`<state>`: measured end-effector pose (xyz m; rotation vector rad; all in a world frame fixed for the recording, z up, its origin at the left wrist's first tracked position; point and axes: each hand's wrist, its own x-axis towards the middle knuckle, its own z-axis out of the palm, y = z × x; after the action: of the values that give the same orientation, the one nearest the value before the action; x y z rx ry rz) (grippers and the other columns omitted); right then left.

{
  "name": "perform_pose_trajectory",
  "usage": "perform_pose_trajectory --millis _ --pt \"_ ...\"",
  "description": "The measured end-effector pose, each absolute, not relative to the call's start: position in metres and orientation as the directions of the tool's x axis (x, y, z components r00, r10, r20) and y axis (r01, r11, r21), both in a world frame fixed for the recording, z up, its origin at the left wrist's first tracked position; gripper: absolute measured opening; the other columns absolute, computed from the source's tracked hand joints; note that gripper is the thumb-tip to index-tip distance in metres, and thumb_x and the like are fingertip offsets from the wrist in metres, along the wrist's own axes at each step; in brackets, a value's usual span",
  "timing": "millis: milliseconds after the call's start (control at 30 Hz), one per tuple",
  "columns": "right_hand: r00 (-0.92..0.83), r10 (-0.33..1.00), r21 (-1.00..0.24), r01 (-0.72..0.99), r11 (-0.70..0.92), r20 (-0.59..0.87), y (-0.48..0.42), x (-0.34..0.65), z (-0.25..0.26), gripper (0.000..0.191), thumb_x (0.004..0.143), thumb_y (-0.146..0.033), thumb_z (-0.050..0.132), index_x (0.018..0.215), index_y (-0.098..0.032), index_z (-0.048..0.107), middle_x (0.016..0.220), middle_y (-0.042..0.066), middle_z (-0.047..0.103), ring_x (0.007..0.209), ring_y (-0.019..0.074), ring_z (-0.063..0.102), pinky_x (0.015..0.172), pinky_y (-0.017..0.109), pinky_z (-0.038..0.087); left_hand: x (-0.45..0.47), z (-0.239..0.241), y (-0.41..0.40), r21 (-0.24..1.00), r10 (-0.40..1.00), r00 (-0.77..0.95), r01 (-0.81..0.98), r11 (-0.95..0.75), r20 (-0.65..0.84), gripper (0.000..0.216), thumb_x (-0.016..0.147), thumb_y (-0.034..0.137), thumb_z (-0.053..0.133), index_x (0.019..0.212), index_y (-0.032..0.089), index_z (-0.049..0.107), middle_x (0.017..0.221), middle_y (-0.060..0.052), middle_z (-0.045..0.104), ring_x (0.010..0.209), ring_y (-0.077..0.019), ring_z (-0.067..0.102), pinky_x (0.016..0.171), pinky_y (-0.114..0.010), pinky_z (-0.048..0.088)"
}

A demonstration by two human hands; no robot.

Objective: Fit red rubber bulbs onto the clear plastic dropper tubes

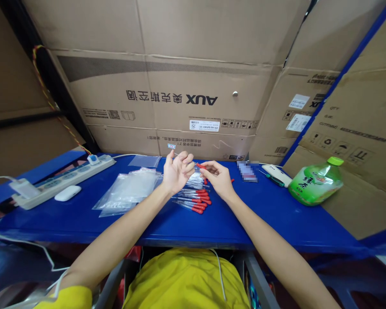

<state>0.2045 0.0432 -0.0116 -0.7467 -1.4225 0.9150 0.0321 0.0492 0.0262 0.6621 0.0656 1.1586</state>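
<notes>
My right hand (219,177) pinches the red rubber bulb of a glass dropper (200,166) between thumb and fingers. Opposite it, my left hand (177,172) is closed with curled fingers, and a thin clear tube end shows by its thumb. It looks like the same dropper's glass, though the fingers hide its middle. Below both hands, several droppers with red bulbs (197,206) lie in a pile, bulbs towards the right. Clear plastic bags (128,191) are stacked left of my left hand. A small blue-and-white label (171,146) appears just above the left thumb.
On the blue table (180,229), a power strip (64,180) and a white earphone case (67,193) are at left. At right are a green drink bottle (317,182), a green-handled screwdriver (274,179), a white phone-like object (278,174) and a blurred packet (247,171). Cardboard (167,73) stands behind.
</notes>
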Motion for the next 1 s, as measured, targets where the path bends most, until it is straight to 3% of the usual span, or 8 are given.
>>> perform_pose_trajectory --millis 333,1000 --pt "-0.109 0.902 -0.894 -0.225 0.388 0.418 0.042 0.199 -0.014 0.037 0.072 -0.044 0.088 0.099 -0.021 0.076 0.075 0.002 0.077 0.067 0.0185 0.072 0.070 0.033 0.059 0.032 0.026 0.051 0.428 0.905 0.351 -0.875 0.225 0.241 0.044 0.108 0.048 0.027 0.072 0.021 0.027 0.062 0.006 0.028 0.040 -0.0069 0.021 0.040 -0.023 0.016" --pt "-0.032 0.891 -0.878 -0.190 0.440 0.454 0.034 0.193 -0.011 0.028 0.072 -0.044 0.088 0.084 -0.020 0.078 0.066 0.001 0.074 0.060 0.0182 0.068 0.063 0.034 0.057 0.036 0.021 0.050 0.441 0.900 0.342 -0.875 0.200 0.270 0.045 0.106 0.049 0.031 0.071 0.021 0.026 0.060 0.007 0.025 0.037 -0.0059 0.019 0.039 -0.023 0.011"
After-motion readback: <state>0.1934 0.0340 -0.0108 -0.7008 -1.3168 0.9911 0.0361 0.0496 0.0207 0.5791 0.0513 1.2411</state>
